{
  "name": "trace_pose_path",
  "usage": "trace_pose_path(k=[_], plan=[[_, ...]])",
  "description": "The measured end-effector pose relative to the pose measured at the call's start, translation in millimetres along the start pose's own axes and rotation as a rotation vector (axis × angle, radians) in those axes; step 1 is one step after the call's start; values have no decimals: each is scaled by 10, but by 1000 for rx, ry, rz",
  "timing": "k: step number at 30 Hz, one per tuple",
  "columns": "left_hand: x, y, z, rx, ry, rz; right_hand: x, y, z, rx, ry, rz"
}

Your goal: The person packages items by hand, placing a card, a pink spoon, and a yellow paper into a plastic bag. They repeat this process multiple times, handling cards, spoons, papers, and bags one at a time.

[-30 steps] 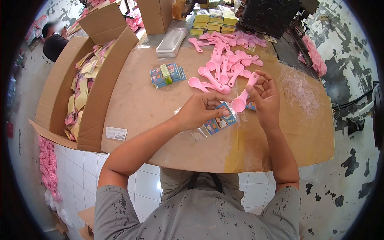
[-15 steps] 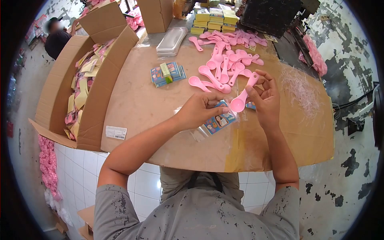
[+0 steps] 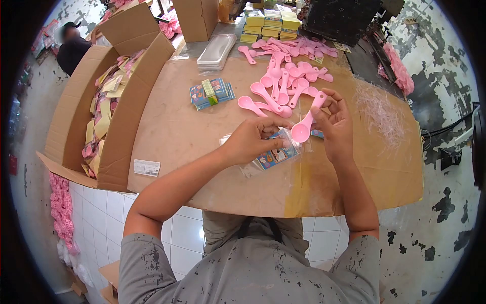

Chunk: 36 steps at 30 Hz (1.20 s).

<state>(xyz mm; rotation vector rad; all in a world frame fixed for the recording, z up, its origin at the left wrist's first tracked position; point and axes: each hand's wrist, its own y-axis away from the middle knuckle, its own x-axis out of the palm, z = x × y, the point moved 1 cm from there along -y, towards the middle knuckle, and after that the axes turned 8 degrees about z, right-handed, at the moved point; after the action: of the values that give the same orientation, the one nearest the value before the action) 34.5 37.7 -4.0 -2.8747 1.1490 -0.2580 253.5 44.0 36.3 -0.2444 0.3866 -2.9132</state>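
My left hand (image 3: 253, 142) pinches the edge of a clear plastic bag, with a blue printed card (image 3: 273, 156) in or under the plastic. Held by its handle in my right hand (image 3: 331, 121), a pink spoon (image 3: 301, 133) points its bowl down at the bag's right edge. Part of another blue card (image 3: 317, 134) shows under my right hand. Just beyond both hands lies a heap of pink spoons (image 3: 276, 73). A banded stack of blue cards (image 3: 223, 90) rests to the left of the heap.
An open carton (image 3: 136, 86) filled with packed cards and spoons stands at the left. Clear bags (image 3: 216, 53) and yellow card stacks (image 3: 273, 21) are at the back. Plastic scraps (image 3: 379, 114) lie on the right of the table (image 3: 177, 126). Another person (image 3: 71, 50) is at far left.
The card and plastic under my left hand have shifted slightly, and the pink spoon has moved a little left to the bag's edge. The other person has turned and moved slightly.
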Motion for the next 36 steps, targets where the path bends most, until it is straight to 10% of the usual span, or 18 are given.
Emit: trace_pose_path(k=[26,36], plan=[[-29,9,1,-95,-135,-34,147,96,-175,-156,13,-9],[-49,14,-104,-40,8,-6,-68,28,-65,-120,203,333]])
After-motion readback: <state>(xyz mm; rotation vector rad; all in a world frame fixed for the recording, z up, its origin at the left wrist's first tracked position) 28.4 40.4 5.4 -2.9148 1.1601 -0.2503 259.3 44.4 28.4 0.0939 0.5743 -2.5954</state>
